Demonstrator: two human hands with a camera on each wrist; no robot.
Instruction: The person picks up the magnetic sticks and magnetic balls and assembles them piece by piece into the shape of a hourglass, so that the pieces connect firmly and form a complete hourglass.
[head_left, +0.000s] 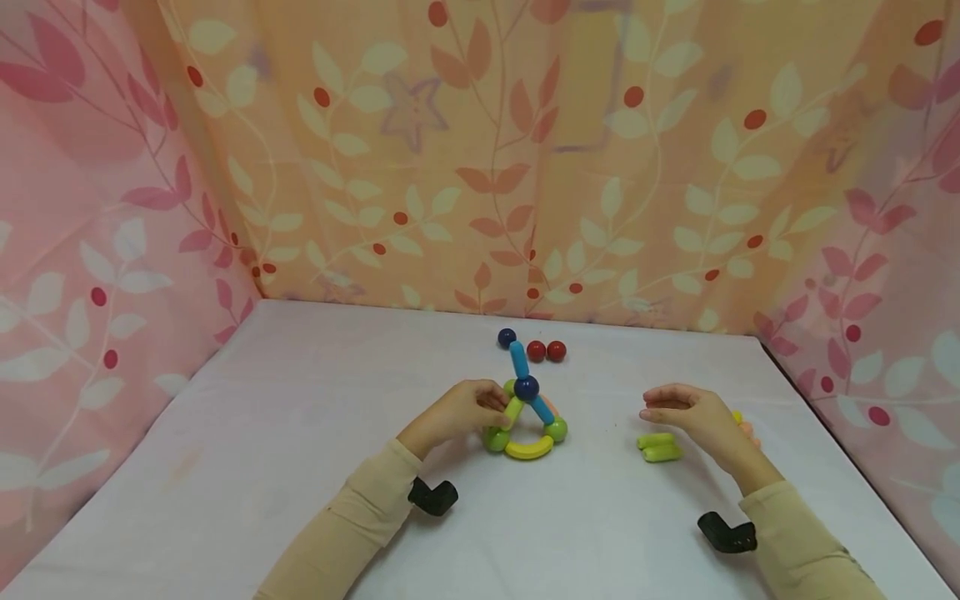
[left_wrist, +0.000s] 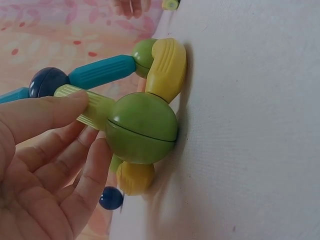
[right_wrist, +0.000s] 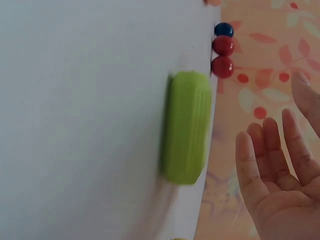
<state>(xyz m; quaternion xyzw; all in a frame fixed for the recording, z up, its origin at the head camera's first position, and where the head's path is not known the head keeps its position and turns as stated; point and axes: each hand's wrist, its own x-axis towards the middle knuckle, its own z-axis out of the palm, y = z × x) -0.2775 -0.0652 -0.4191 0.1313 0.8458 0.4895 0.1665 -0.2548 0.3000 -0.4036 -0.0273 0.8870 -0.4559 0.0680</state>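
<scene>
Rods and balls joined into a small toy structure are standing on the white tabletop, near the middle and a little toward the back. The left hand is pinching the structure's pale yellow-green rod; in the left wrist view the thumb is lying along the top of that rod while the other fingers are curling beneath it. That rod is running from a large green ball, which is resting on the tabletop, up to a dark blue ball at the top. A blue rod is slanting from the dark blue ball down to a second green ball, and a curved yellow piece is lying flat between the two green balls. Another blue rod is sticking up and back from the top ball.

The right hand is hovering open and gripping nothing, fingers straight and loosely together, well apart from the structure. Two green rods are lying side by side on the tabletop just beside and below its fingers. Behind the structure, a loose dark blue ball and two red balls are sitting in a row near the leaf-patterned curtain.
</scene>
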